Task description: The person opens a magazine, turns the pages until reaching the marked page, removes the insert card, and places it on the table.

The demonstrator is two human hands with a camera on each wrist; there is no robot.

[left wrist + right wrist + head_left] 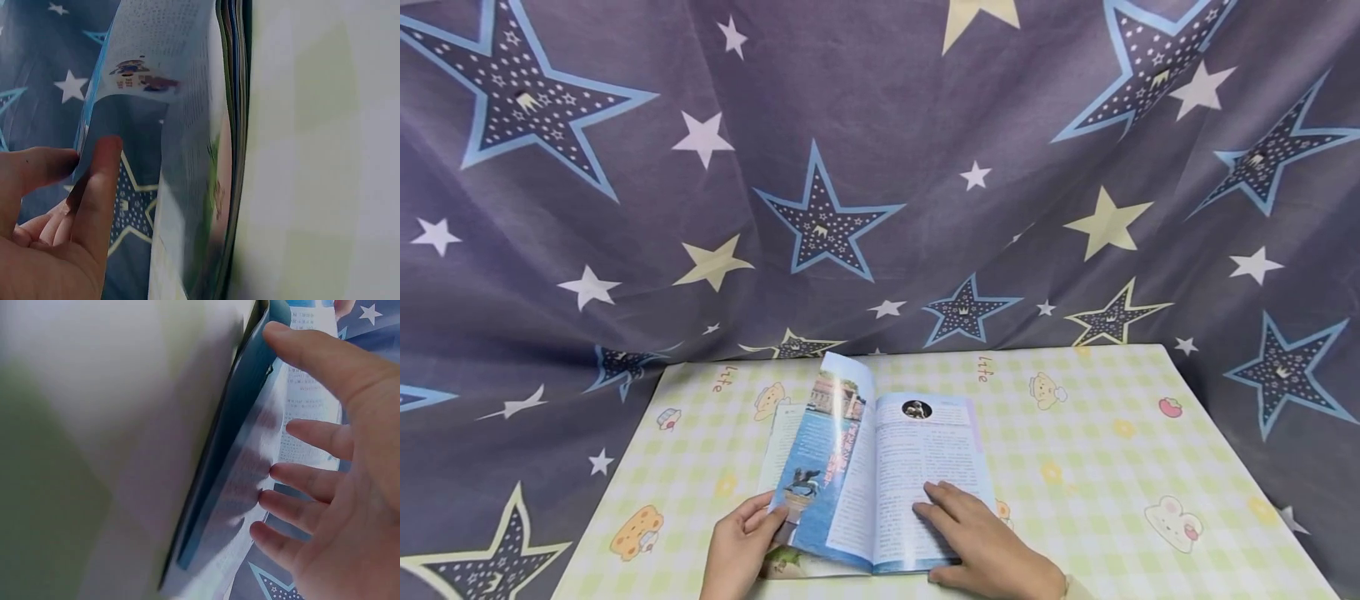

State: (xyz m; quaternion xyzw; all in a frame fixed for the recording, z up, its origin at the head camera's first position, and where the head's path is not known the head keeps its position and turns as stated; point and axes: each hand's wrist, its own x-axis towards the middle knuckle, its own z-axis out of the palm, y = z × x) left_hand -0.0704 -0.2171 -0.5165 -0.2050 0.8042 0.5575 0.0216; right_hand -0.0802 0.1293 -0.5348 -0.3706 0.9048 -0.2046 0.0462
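Note:
An open magazine (898, 475) lies on the table, its right page covered in printed text with a small round dark picture near the top. My left hand (743, 537) pinches the outer lower edge of a raised left page (827, 467), which carries blue water, a building and a statue. In the left wrist view, thumb and forefinger of the left hand (62, 206) hold that leaf between them. My right hand (985, 542) rests on the lower right page with its fingers spread. The right wrist view shows the right hand's (337, 462) fingertips touching the paper.
A green and white checked tablecloth (1097, 500) with cartoon animals and flowers covers the table. Behind and beside it hangs a dark purple curtain (880, 108) patterned with stars. The table's far edge meets the curtain.

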